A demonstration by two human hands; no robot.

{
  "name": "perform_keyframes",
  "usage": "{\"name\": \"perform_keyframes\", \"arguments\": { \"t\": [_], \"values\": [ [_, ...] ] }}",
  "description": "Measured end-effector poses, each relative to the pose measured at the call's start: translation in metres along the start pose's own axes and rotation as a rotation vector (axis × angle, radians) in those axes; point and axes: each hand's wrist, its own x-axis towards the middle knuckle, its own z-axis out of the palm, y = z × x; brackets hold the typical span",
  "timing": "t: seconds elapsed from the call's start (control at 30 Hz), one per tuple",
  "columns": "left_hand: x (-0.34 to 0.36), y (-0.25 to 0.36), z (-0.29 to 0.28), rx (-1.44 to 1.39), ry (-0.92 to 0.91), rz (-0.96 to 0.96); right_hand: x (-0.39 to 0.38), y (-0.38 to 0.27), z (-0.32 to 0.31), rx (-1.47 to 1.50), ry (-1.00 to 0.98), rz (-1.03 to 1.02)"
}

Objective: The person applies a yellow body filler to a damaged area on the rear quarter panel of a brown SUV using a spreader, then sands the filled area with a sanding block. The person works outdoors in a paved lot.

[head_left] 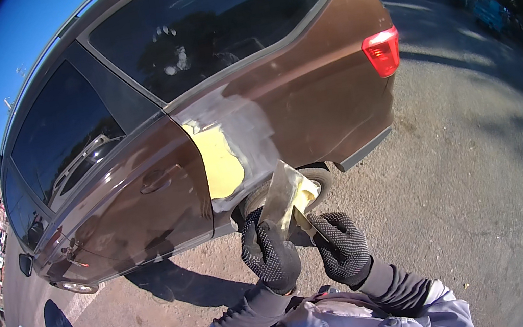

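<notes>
Holding a flat metal spreader board upright in front of the chest, the left hand in its dotted work glove has its fingers closed round the board's lower edge; the right hand, gloved the same, is clamped on the handle of a narrow putty knife whose blade meets the board, where a dab of pale yellow filler sits, though how much is hard to make out; the board looks thin, stiff and light, best gripped low and clear of the sticky filler, which should smear easily; beyond the hands stands a brown car with a sanded grey patch and yellow filler by its rear wheel.
</notes>
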Motion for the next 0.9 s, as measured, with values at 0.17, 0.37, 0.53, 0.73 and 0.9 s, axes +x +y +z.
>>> {"name": "perform_keyframes", "arguments": {
  "t": [0.17,0.37,0.53,0.73,0.9],
  "values": [
    [0.007,-0.022,-0.001,-0.204,0.042,-0.253,0.006,0.004,-0.027,0.045,0.103,0.040],
    [0.010,-0.020,0.021,-1.892,-0.182,-1.067,0.031,0.024,-0.047,0.974,0.253,0.553],
    [0.018,-0.034,0.010,-1.697,-0.020,-1.055,0.030,0.025,-0.050,0.154,-0.341,0.094],
    [0.021,-0.036,-0.007,-0.480,0.092,-0.501,0.040,0.011,-0.043,-0.105,-0.079,0.079],
    [0.010,-0.013,0.004,-0.047,0.109,-0.192,0.029,-0.001,0.009,-0.194,-0.092,-0.121]
  ]
}}
